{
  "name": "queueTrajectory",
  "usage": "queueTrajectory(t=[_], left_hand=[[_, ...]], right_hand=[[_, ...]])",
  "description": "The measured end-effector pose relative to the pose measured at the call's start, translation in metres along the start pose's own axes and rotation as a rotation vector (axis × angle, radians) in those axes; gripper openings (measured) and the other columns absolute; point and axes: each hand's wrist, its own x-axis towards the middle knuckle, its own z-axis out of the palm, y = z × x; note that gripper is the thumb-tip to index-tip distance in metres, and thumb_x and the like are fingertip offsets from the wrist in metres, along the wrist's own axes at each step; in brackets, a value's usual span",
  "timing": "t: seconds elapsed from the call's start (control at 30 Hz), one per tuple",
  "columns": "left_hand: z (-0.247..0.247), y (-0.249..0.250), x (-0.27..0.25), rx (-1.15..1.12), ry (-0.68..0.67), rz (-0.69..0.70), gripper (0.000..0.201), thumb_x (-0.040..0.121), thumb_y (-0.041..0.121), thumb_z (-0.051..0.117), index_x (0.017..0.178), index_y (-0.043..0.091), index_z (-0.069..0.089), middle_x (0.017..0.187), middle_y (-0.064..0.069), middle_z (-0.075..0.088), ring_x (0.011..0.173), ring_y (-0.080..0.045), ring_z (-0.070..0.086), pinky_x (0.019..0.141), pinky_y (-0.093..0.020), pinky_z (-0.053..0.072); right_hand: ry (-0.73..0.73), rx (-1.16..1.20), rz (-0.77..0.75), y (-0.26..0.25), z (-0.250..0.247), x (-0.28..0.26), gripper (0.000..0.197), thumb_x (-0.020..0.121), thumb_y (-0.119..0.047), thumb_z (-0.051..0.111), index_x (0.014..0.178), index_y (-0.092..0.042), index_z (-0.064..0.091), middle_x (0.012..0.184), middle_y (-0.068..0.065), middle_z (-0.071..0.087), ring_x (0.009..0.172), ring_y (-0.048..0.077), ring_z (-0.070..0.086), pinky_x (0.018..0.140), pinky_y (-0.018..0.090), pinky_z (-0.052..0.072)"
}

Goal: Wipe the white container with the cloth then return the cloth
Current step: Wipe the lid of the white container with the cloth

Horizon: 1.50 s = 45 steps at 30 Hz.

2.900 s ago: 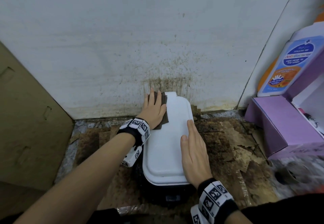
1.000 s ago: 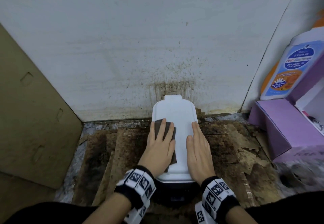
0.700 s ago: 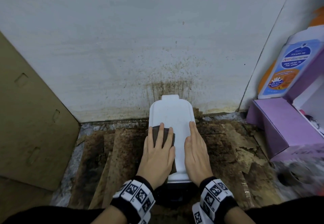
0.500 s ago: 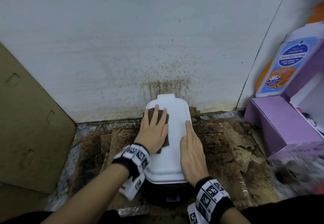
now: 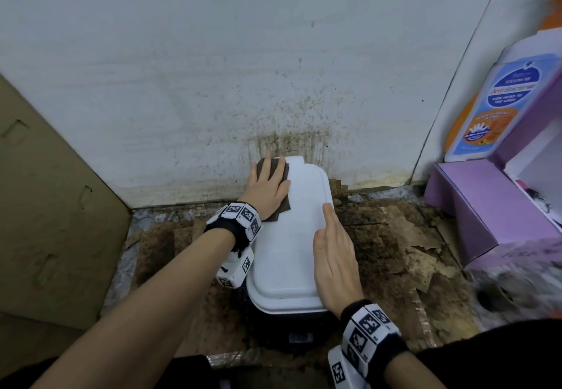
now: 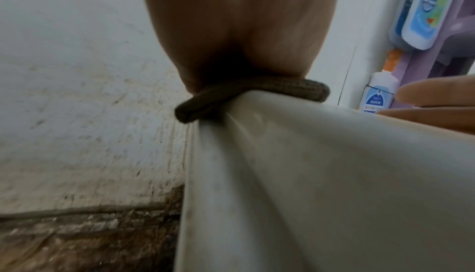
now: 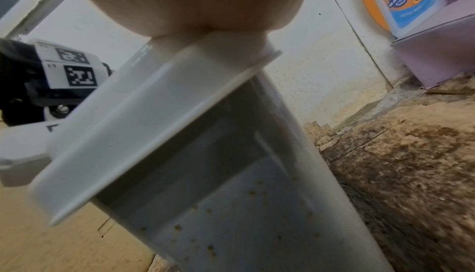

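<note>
The white container (image 5: 292, 236) stands on the floor against the stained wall, its flat lid facing up. My left hand (image 5: 267, 187) lies flat with straight fingers on a folded brown cloth (image 5: 281, 209), pressing it onto the lid's far left corner. In the left wrist view the cloth (image 6: 257, 91) is squeezed between my palm and the lid (image 6: 321, 175). My right hand (image 5: 334, 251) rests flat, fingers straight, along the lid's right edge. The right wrist view shows the lid's rim (image 7: 154, 124) and the container's spotted side (image 7: 244, 215).
A cardboard sheet (image 5: 45, 206) leans at the left. A purple box (image 5: 486, 206) holding a bottle with a blue and orange label (image 5: 492, 108) stands at the right. Torn, dirty cardboard (image 5: 410, 251) covers the floor around the container.
My left hand has slid the cloth from the lid's near end up to its far left corner. The right hand has stayed flat on the lid's right side.
</note>
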Motion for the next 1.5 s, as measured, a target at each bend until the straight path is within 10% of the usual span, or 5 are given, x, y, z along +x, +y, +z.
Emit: queueTrajectory(t=[0.33,0.77,0.93,1.1,1.5], left_hand=[[0.002,0.043,-0.085,-0.565,0.018,-0.152,0.063,0.11,0.037,0.029,0.16,0.019,-0.004,0.164,-0.002,-0.028,0.15,-0.027,-0.029,0.122,-0.045,-0.008],[0.041,0.087,-0.152,-0.547,0.202,-0.145,0.059,0.107,0.035,0.02,0.16,0.01,0.011,0.169,-0.014,-0.002,0.156,-0.033,-0.004,0.124,-0.056,0.007],[0.041,0.081,-0.159,-0.688,0.191,-0.198,0.063,0.109,0.04,0.023,0.159,0.021,-0.011,0.162,0.012,-0.032,0.147,-0.008,-0.034,0.126,-0.04,-0.006],[0.039,0.07,-0.187,-0.321,0.32,-0.099,0.066,0.102,0.051,0.035,0.159,0.018,0.026,0.17,-0.001,0.005,0.156,-0.015,0.007,0.122,-0.033,0.022],[0.051,0.055,-0.173,-0.051,0.175,0.113,0.084,0.103,0.066,0.023,0.16,0.007,0.004,0.169,-0.014,-0.003,0.156,-0.023,-0.012,0.127,-0.04,0.003]], right_hand=[[0.018,0.008,0.022,-0.003,-0.003,-0.003,0.059,0.103,-0.054,0.012,0.159,-0.034,0.009,0.165,-0.019,0.009,0.141,-0.014,0.006,0.113,0.009,-0.001],[0.008,0.003,0.012,0.001,-0.006,-0.008,0.059,0.104,-0.051,0.013,0.159,-0.031,0.008,0.166,-0.015,0.007,0.145,-0.009,0.006,0.117,0.017,-0.001],[0.012,0.04,0.019,0.0,-0.008,-0.008,0.059,0.104,-0.053,0.013,0.159,-0.032,0.008,0.166,-0.016,0.008,0.145,-0.008,0.006,0.117,0.018,0.001],[0.014,0.084,0.039,-0.003,-0.009,-0.008,0.062,0.101,-0.057,0.011,0.159,-0.034,0.008,0.165,-0.02,0.01,0.148,-0.005,0.008,0.117,0.019,0.002],[0.03,0.191,0.093,-0.004,-0.01,-0.008,0.061,0.1,-0.061,0.007,0.157,-0.04,0.01,0.162,-0.023,0.016,0.144,-0.006,0.013,0.12,0.025,0.008]])
